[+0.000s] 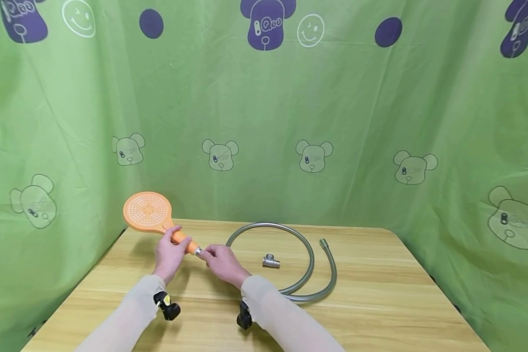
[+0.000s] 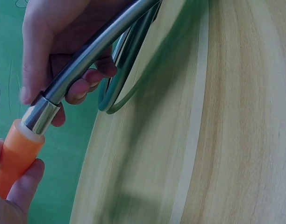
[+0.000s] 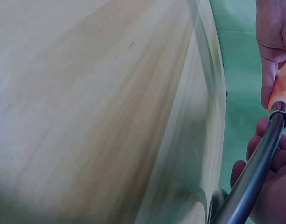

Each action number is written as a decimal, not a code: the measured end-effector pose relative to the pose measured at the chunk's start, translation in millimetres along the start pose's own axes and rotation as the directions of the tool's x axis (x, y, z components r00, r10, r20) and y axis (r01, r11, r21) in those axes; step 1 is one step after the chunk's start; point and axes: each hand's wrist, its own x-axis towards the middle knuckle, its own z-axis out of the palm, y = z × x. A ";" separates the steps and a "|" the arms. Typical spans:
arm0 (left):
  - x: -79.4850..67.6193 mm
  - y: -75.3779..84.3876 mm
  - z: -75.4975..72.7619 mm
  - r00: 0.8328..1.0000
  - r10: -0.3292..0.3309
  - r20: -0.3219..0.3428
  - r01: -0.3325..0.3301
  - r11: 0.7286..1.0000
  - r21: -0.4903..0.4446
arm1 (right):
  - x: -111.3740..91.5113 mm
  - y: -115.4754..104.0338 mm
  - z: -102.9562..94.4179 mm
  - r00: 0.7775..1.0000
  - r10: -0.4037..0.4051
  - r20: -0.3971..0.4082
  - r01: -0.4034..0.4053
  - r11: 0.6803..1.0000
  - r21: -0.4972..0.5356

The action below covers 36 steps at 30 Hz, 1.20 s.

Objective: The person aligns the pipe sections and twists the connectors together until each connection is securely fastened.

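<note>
Worktop, green curtain beyond far edge.
Right hand grips hose, left hand shower head, whose face only head view shows.

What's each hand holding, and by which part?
Left hand: orange shower head, by its handle. Right hand: gray hose, around its end by the metal fitting.

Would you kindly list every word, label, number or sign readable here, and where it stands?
"Q", then perhaps "ee": purple bear, top middle of the green curtain.
Side purple bears: too skewed to read surely.
Outlined bears: lettering too small to read.
Shower head, hose, metal fitting: no legible text.
</note>
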 end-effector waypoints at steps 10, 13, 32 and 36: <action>1.7 1.6 0.3 1.000 -0.010 -0.006 0.010 1.000 -0.016 | -1.2 -1.4 -1.8 1.000 -0.019 -0.021 0.019 1.000 0.004; 1.6 2.8 0.1 1.000 -0.009 -0.001 0.009 1.000 -0.023 | -0.8 -1.5 -2.3 0.999 -0.044 -0.022 0.043 0.999 -0.018; 1.9 1.3 1.3 0.999 0.016 -0.031 -0.016 1.000 -0.008 | -1.7 -0.4 -1.8 1.000 0.000 -0.014 0.000 1.000 0.020; 0.0 2.5 0.3 0.999 0.015 -0.028 -0.015 1.000 0.001 | -1.7 -0.3 -0.8 1.000 -0.026 -0.009 0.025 1.000 -0.011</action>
